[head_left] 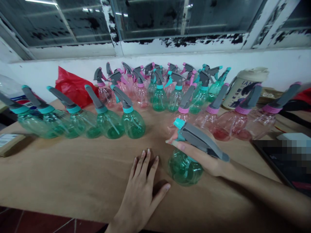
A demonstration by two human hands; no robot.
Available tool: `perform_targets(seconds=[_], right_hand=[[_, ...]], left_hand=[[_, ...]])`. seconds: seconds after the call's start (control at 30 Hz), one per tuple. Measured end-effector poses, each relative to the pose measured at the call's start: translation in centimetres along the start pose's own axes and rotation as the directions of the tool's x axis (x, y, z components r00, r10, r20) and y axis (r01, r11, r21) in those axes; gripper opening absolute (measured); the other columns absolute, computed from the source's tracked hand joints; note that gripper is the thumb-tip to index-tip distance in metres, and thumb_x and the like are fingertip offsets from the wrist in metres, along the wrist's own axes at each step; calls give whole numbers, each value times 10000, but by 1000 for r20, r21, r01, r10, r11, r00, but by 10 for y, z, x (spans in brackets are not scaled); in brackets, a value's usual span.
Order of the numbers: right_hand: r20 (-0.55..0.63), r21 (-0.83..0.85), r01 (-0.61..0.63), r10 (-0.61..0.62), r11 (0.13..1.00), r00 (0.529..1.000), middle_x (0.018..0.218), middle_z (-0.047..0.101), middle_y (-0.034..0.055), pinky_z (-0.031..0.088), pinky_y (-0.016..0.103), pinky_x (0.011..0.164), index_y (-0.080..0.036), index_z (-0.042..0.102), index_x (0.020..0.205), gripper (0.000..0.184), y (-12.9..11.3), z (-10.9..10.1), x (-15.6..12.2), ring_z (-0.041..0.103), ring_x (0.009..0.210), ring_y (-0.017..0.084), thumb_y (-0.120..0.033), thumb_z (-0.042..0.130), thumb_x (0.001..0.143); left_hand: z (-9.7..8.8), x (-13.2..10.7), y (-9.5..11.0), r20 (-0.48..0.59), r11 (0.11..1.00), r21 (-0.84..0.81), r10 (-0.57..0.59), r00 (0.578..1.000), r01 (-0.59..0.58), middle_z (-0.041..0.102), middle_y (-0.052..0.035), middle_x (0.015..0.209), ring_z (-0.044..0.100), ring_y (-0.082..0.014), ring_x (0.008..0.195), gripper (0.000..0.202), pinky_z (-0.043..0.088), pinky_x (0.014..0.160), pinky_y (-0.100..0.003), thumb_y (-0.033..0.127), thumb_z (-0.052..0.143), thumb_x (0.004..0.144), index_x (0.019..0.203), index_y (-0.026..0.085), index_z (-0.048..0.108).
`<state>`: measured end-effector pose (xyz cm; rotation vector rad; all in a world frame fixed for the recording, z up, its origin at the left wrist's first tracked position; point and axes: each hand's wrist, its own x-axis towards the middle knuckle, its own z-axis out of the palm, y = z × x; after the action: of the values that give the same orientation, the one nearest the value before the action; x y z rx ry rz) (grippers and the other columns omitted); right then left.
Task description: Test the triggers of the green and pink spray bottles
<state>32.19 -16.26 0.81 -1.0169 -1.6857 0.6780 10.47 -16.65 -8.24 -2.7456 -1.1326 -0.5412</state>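
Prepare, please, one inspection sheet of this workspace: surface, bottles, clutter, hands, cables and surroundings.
Surface: brown table.
Bottles: held green spray bottle; row of green bottles at left, row of pink bottles at right, mixed cluster behind.
Clutter: red plastic bag, printed cream container, dark flat object.
Hands: left hand palm down on the table, holding nothing; right hand around the held bottle's neck.
Cables: dark band at right; strap or cable, cannot tell.
Surroundings: white wall, windows with patchy paint on the frames.
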Motion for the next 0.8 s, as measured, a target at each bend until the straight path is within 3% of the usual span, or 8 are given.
perform_targets(seconds=[0.13, 0.27, 0.4, 0.53, 0.67, 0.8], right_hand=[[-23, -8, 5, -5, 1000, 1000, 727, 607, -26, 490, 296, 637, -235, 622, 797, 146, 1, 0, 0, 600, 660, 141, -345, 587, 886], [-1, 36, -15, 15, 999, 1000, 896, 689, 5, 522, 329, 704, -249, 671, 940, 145, 2, 1, 0, 646, 741, 169, -360, 627, 857], [-12, 51, -58, 59, 997, 998, 993, 723, 21, 537, 328, 594, -260, 682, 1073, 264, 2, 2, 0, 627, 606, 155, -352, 653, 828], [-12, 26, -32, 33, 999, 999, 1099, 721, 44, 550, 315, 584, -233, 682, 1091, 291, 1, 2, 0, 649, 635, 159, -334, 652, 819], [-2, -53, -26, 26, 998, 1000, 1094, 721, 55, 549, 300, 536, -240, 661, 1136, 330, 2, 3, -1, 635, 579, 141, -404, 602, 856], [-19, -54, -7, 6, 999, 1000, 1079, 716, 55, 555, 301, 584, -250, 658, 1142, 411, 5, 4, -3, 666, 682, 167, -514, 615, 831]], left_hand=[[-2, 1, 0, 6, 1000, 1, 0, 1000, 0, 395, -194, 1490, 343, -355, 1381, 629, 397, 1050, -562, 454, 529, 913, 1418, 107, 387], [-3, 1, 1, 18, 1000, 11, -1, 1000, 1, 377, -200, 1499, 335, -351, 1387, 626, 406, 1044, -558, 453, 522, 918, 1420, 108, 379], [-1, 1, 1, 1, 1000, 15, 5, 1000, -5, 373, -214, 1498, 331, -358, 1387, 623, 385, 1057, -562, 448, 519, 920, 1415, 94, 384], [0, 1, 0, 9, 1000, 24, 8, 1000, -8, 364, -220, 1501, 332, -359, 1387, 631, 402, 1040, -567, 453, 521, 917, 1417, 94, 378], [-1, 1, 0, 27, 1000, 15, 3, 1000, -3, 373, -207, 1501, 320, -357, 1393, 641, 399, 1041, -569, 465, 505, 923, 1428, 95, 367], [0, 0, 0, 27, 1000, -8, -6, 1000, 7, 379, -205, 1497, 308, -359, 1399, 638, 379, 1055, -571, 470, 502, 922, 1422, 92, 377]])
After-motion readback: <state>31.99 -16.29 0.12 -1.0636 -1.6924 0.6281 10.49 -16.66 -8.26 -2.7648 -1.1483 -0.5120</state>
